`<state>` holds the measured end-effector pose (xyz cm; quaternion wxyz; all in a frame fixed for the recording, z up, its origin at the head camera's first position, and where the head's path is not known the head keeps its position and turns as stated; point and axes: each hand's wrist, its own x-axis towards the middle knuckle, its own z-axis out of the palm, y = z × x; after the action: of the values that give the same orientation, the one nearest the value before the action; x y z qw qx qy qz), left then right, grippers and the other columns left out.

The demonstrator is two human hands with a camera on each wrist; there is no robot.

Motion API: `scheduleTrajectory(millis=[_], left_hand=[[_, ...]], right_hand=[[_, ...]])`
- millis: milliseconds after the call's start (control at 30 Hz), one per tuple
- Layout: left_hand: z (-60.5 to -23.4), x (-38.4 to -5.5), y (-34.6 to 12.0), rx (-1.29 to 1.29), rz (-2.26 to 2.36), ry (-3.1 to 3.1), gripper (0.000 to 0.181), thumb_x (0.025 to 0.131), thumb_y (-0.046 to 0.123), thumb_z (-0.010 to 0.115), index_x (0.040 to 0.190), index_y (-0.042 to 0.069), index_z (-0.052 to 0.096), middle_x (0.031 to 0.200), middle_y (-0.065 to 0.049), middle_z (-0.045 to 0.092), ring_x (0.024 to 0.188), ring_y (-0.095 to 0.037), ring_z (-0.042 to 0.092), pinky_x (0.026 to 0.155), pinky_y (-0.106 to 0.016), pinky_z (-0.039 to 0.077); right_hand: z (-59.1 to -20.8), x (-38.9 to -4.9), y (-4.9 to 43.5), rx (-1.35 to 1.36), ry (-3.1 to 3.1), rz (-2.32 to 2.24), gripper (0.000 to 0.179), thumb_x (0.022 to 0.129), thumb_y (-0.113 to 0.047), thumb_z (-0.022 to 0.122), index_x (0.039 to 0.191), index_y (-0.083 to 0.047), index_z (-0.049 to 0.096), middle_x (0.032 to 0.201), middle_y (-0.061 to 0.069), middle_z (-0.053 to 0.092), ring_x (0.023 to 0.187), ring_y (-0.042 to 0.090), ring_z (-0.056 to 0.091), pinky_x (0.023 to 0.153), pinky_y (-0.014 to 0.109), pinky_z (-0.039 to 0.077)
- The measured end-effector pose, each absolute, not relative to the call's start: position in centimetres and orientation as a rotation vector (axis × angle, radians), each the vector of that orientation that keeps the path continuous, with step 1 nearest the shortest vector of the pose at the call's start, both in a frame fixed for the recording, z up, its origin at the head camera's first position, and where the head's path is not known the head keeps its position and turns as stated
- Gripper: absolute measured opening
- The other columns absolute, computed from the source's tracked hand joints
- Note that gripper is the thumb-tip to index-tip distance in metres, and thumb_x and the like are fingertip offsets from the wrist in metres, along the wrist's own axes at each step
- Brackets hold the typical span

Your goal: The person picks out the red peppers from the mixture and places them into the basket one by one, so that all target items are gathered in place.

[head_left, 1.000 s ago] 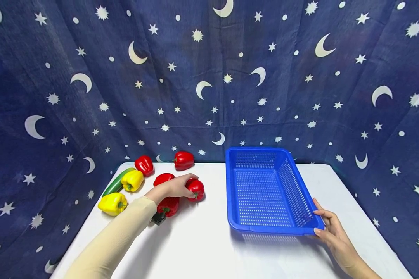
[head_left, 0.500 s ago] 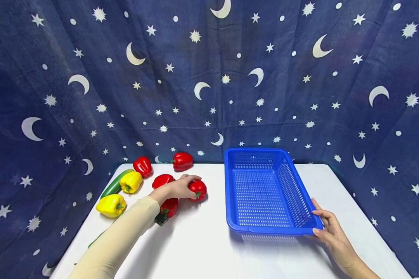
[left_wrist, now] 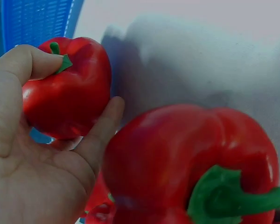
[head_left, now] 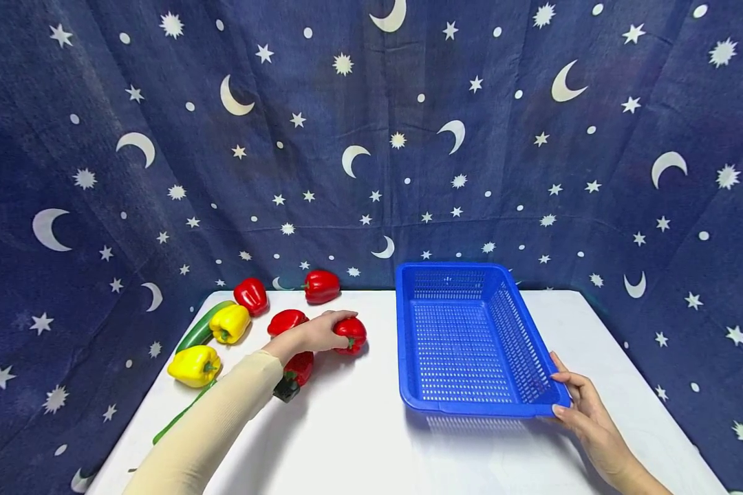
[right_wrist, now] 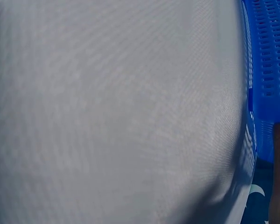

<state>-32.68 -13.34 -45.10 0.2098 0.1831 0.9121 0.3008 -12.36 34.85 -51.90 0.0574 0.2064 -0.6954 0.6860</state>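
My left hand (head_left: pixel 314 333) grips a red bell pepper (head_left: pixel 350 335) at the middle left of the table. In the left wrist view the thumb lies by the green stem of that pepper (left_wrist: pixel 79 95), while fingers curve under its side. Right below the wrist sits another red bell pepper (head_left: pixel 300 368), large in the left wrist view's foreground, and one more red bell pepper (head_left: pixel 287 321) is partly covered by the hand. My right hand (head_left: pixel 594 419) holds the near right corner of a blue perforated basket (head_left: pixel 408 330), thumb on the rim, with nothing inside the basket.
Farther left lie two yellow bell peppers (head_left: pixel 230 324), a long green cucumber (head_left: pixel 199 331) and a red bell pepper (head_left: pixel 251 297). Another red bell pepper (head_left: pixel 322 287) is near the back edge. A thin green vegetable (head_left: pixel 176 417) shows beside the sleeve. A patterned blue curtain (head_left: pixel 371 172) encloses the table.
My left hand has shifted slightly right with the red bell pepper, away from the other peppers. The thin green vegetable has come into sight beside the sleeve. My right hand stays on the basket.
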Motion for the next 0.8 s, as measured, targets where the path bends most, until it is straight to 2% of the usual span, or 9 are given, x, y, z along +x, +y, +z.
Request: scheduleTrajectory(millis=[167, 300, 433, 667, 800], left_hand=[[-44.2, -32.9, -13.5, 0.506, 1.053, 2.504, 0.072, 0.086, 0.016, 0.072, 0.153, 0.018, 0.045, 0.137, -0.013, 0.054, 0.12, -0.029, 0.053, 0.101, -0.046, 0.048], [-42.9, -33.1, -13.1, 0.456, 1.252, 2.457, 0.072, 0.084, 0.016, 0.071, 0.15, 0.014, 0.043, 0.137, -0.013, 0.054, 0.122, -0.028, 0.053, 0.1, -0.044, 0.048], [-41.4, -33.1, -12.2, 0.467, 1.403, 2.394, 0.069, 0.086, 0.015, 0.068, 0.15, 0.016, 0.043, 0.136, -0.014, 0.054, 0.119, -0.028, 0.056, 0.097, -0.041, 0.052], [-38.8, -32.7, -9.7, 0.581, 1.412, 2.378, 0.066, 0.088, 0.017, 0.065, 0.15, 0.027, 0.045, 0.133, -0.009, 0.055, 0.115, -0.026, 0.057, 0.095, -0.042, 0.052], [-37.8, -32.7, -7.7, 0.645, 1.438, 2.322, 0.067, 0.088, 0.014, 0.064, 0.151, 0.024, 0.043, 0.133, -0.01, 0.055, 0.116, -0.027, 0.057, 0.095, -0.041, 0.053]], right_hand=[[-51.8, -12.3, 34.7, 0.603, -2.118, 2.066, 0.045, 0.098, 0.014, 0.035, 0.142, 0.007, 0.027, 0.172, 0.002, 0.003, 0.147, -0.007, 0.023, 0.103, 0.018, 0.042], [-51.6, -12.1, 34.6, 0.593, -2.126, 2.063, 0.046, 0.098, 0.013, 0.035, 0.143, 0.003, 0.028, 0.172, 0.0, 0.004, 0.146, -0.008, 0.023, 0.103, 0.017, 0.042], [-51.6, -12.2, 34.6, 0.598, -2.127, 2.066, 0.046, 0.099, 0.013, 0.035, 0.144, 0.001, 0.028, 0.172, -0.001, 0.003, 0.146, -0.009, 0.024, 0.101, 0.018, 0.045], [-51.7, -12.2, 34.6, 0.608, -2.111, 2.072, 0.047, 0.098, 0.014, 0.034, 0.144, 0.002, 0.028, 0.172, -0.001, 0.003, 0.146, -0.009, 0.024, 0.102, 0.017, 0.043], [-51.9, -12.2, 34.6, 0.606, -2.116, 2.065, 0.047, 0.098, 0.014, 0.034, 0.144, 0.003, 0.028, 0.172, -0.002, 0.004, 0.145, -0.008, 0.025, 0.1, 0.018, 0.045]])
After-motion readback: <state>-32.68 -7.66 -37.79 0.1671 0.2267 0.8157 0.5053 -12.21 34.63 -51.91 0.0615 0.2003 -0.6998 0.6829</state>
